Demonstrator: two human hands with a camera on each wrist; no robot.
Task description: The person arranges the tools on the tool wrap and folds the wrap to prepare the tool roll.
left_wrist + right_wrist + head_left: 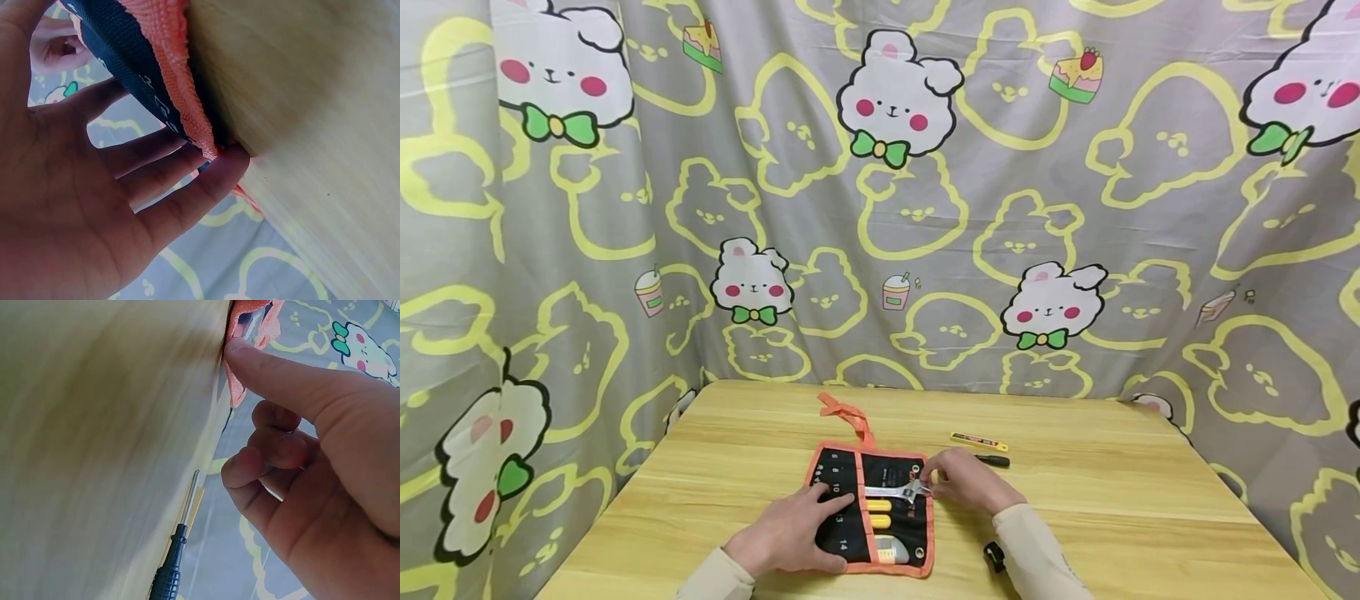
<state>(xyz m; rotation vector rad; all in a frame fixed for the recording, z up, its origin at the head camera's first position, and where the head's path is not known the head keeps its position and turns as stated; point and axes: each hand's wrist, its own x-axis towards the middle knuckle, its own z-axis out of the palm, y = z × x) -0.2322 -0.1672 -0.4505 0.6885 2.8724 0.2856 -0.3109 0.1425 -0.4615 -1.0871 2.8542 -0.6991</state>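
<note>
A black tool pouch (911, 460) with orange edging lies unrolled on the table, size numbers printed on its pockets. From its pockets stick out an adjustable wrench (891, 492), two yellow handles (878, 522) and a grey-and-yellow tool end (891, 549). My left hand (797, 527) rests on the pouch's left part with fingers spread; the left wrist view shows its fingers (181, 200) along the orange edge. At the wrench's head, my right hand (964, 478) pinches with its fingertips. In the right wrist view its thumb meets the pouch edge, and the other fingers (262, 456) are curled.
A black screwdriver (994, 460) lies right of the pouch, beside a yellow packet or strip (979, 442). An orange tie (847, 411) trails behind the pouch. A small black object (994, 557) is near my right sleeve. A patterned curtain (820, 208) surrounds the wooden table (737, 433).
</note>
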